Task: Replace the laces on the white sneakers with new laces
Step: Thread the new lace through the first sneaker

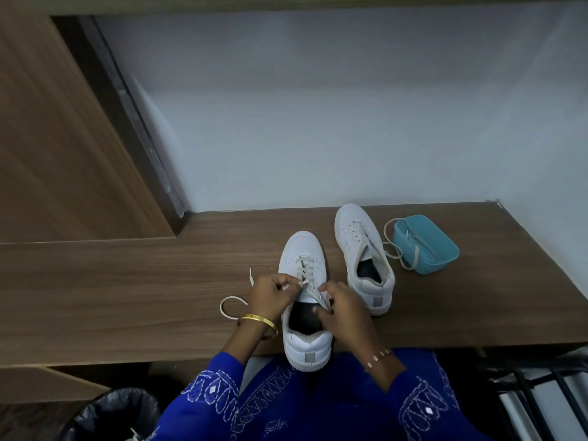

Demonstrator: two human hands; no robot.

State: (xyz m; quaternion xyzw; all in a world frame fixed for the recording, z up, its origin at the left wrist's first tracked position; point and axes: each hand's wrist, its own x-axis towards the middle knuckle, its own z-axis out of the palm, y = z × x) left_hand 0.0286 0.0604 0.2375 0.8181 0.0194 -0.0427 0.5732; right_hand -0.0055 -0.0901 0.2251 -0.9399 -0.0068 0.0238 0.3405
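Observation:
A white sneaker (302, 249) stands on the wooden desk (159, 281), its heel over the front edge, with a beige lace (304, 268) crossed through its lower eyelets. My left hand (270, 292) pinches the lace at the left eyelets; a loose loop of it (227, 308) trails left on the desk. My right hand (342, 305) grips the sneaker's right collar and the lace there. A second white sneaker (362, 249) stands to the right with no lace in it. Another beige lace (394, 249) hangs over a small teal box (426, 246).
A wall rises behind the desk and a wooden panel (63, 138) closes the left side. Below the desk at the left stands a bin with a black liner (117, 415). A dark metal frame (541, 399) is at the lower right.

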